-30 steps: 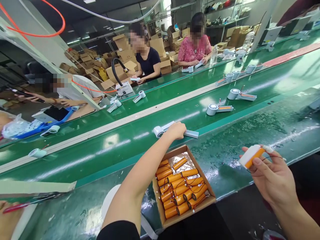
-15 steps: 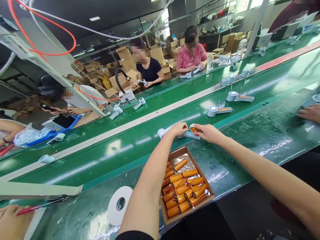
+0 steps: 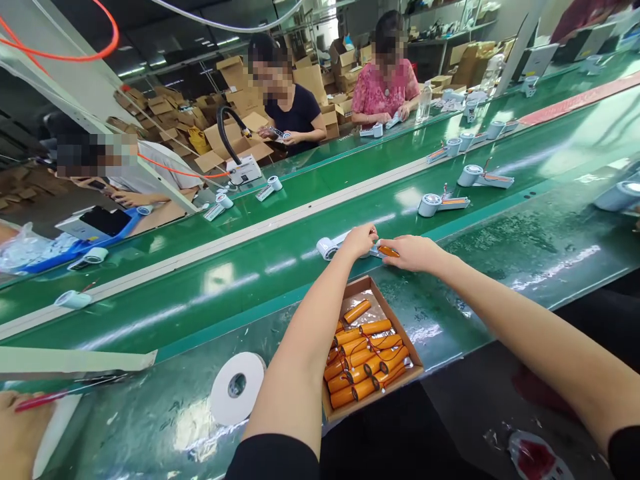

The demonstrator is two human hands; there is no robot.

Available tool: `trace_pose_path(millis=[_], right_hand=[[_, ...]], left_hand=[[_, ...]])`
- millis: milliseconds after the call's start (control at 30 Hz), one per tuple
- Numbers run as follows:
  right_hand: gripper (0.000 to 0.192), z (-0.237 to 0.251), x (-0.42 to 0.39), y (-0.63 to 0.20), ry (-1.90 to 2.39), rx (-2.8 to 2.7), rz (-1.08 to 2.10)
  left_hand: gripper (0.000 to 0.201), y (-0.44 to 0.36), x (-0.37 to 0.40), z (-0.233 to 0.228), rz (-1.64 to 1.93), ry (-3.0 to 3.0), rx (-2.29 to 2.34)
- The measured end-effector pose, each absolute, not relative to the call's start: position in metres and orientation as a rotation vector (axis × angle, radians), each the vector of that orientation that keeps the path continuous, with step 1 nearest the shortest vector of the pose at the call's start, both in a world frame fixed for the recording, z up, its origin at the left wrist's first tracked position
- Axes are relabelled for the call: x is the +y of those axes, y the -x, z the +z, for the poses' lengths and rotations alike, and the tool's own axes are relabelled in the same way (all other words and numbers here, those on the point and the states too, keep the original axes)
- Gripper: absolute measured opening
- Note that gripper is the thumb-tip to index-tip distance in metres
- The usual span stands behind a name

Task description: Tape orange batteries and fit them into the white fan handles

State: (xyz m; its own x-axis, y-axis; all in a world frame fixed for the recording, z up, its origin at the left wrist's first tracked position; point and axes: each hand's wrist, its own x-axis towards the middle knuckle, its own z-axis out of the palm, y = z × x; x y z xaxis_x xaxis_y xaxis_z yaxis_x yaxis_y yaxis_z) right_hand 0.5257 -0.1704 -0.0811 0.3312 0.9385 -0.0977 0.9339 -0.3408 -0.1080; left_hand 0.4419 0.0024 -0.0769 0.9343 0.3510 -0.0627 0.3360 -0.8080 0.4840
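Observation:
An orange cylindrical battery [image 3: 389, 251] is in my right hand [image 3: 414, 254], which is closed round it over the handle end of a white handheld fan [image 3: 327, 249]. My left hand [image 3: 358, 241] is closed in a pinch just left of the battery, above the same fan. What its fingertips hold is too small to make out. The fan lies on the edge of the green belt, its round head to the left and its handle partly hidden by my hands. Below my hands stands a cardboard box [image 3: 419, 367] of orange batteries with thin red and black wires.
A white tape roll [image 3: 238, 389] lies left of the box. Other fans, such as one fan [image 3: 430, 205], rest along the green belt [image 3: 280, 280]. Co-workers sit across it. At lower left a person's hand [image 3: 25, 427] is near a red-handled tool [image 3: 43, 400].
My right hand has lowered the battery onto or close to the fan's handle, and it now lies flatter. My left hand stays pinched beside it. The camera view has shifted slightly.

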Motion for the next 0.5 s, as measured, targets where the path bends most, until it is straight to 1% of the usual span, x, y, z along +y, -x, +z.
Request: trace_pose_path(millis=[67,200,300,333,400,433,500], right_hand=[[0.049,-0.081,-0.164,-0.523,2.592,-1.828,0.261],[0.037,-0.078,-0.152,-0.522,2.616,-1.921,0.312],[0.039,-0.076,-0.149,-0.527,2.621,-1.955,0.327],[0.039,-0.077,-0.149,-0.530,2.614,-1.961,0.330],[0.038,-0.081,-0.151,-0.536,2.589,-1.969,0.336],[0.037,-0.084,-0.153,-0.539,2.568,-1.960,0.334],[0.036,-0.094,-0.158,-0.550,2.504,-1.865,0.302]], left_hand=[[0.014,-0.444,0.002,-0.079,0.066,-2.550,0.496],[0.016,-0.441,0.009,-0.074,0.143,-2.479,0.519],[0.027,-0.402,0.014,-0.056,0.316,-2.420,0.512],[0.029,-0.376,0.012,-0.050,0.399,-2.395,0.498],[0.024,-0.301,0.004,-0.041,0.596,-2.320,0.470],[0.022,-0.255,-0.002,-0.040,0.684,-2.304,0.514],[0.027,-0.152,-0.017,-0.048,0.755,-2.278,0.725]])
